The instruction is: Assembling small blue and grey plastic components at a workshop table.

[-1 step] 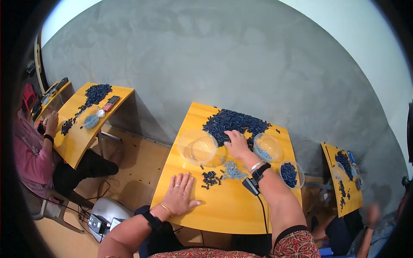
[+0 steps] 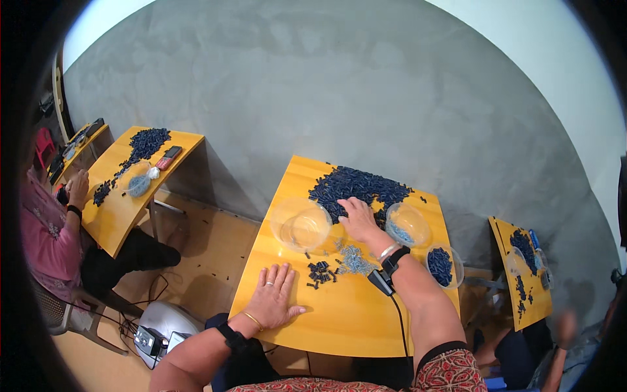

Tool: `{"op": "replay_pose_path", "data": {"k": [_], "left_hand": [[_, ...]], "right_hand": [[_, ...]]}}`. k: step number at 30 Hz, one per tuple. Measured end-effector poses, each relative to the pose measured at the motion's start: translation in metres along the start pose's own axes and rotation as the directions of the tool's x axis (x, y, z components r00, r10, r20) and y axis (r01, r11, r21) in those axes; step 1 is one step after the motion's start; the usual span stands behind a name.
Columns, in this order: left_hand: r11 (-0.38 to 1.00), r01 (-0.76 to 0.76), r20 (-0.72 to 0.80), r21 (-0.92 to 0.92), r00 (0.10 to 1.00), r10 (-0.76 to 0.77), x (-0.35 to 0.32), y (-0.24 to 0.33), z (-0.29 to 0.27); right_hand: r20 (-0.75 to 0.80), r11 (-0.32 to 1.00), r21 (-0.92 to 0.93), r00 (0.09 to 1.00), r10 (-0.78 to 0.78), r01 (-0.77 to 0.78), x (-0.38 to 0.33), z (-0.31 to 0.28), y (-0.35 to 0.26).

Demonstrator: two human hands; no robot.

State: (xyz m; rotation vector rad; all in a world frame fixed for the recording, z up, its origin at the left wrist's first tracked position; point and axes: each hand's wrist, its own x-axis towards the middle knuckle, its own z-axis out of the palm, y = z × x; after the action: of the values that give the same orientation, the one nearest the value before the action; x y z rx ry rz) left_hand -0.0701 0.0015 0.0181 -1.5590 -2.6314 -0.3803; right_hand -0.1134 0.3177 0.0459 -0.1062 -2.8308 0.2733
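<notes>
Head view: wide fisheye worn on the person's head, facing forward and steeply down. A curved-edged yellow wooden table (image 2: 356, 320) lies close below, mid-frame; left bare forearm (image 2: 192, 358) and right bare forearm (image 2: 428, 310) enter from the lower edge. Smooth grey wall (image 2: 326, 85) behind, farther off; straight edges bow toward the black rim.

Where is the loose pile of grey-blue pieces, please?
In the head view, the pile lies right of centre on the yellow table, between the small dark-blue cluster and the right forearm.
</notes>
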Motion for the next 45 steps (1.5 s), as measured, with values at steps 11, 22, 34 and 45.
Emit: {"op": "replay_pose_path", "data": {"k": [11, 22, 34, 45], "left_hand": [[0.998, 0.006, 0.004, -0.055, 1.0, -0.006, 0.005, 0.0, -0.004], [0.998, 0.022, -0.014, -0.055, 1.0, -0.022, 0.001, -0.001, -0.002], [0.998, 0.023, -0.016, -0.067, 1.0, -0.024, 0.001, 0.0, -0.001], [0.997, 0.033, 0.008, -0.065, 0.999, -0.033, 0.0, 0.0, 0.001]], "right_hand": [[0.118, 0.995, -0.078, 0.99, 0.073, -0.064, 0.019, 0.0, -0.002], [0.092, 0.995, 0.029, 0.991, -0.096, 0.094, -0.069, 0.016, -0.045], [-0.135, 0.991, 0.069, 0.986, -0.101, 0.111, -0.097, 0.023, -0.016], [-0.174, 0.929, 0.032, 0.918, -0.357, 0.367, -0.072, 0.017, -0.062]]}}
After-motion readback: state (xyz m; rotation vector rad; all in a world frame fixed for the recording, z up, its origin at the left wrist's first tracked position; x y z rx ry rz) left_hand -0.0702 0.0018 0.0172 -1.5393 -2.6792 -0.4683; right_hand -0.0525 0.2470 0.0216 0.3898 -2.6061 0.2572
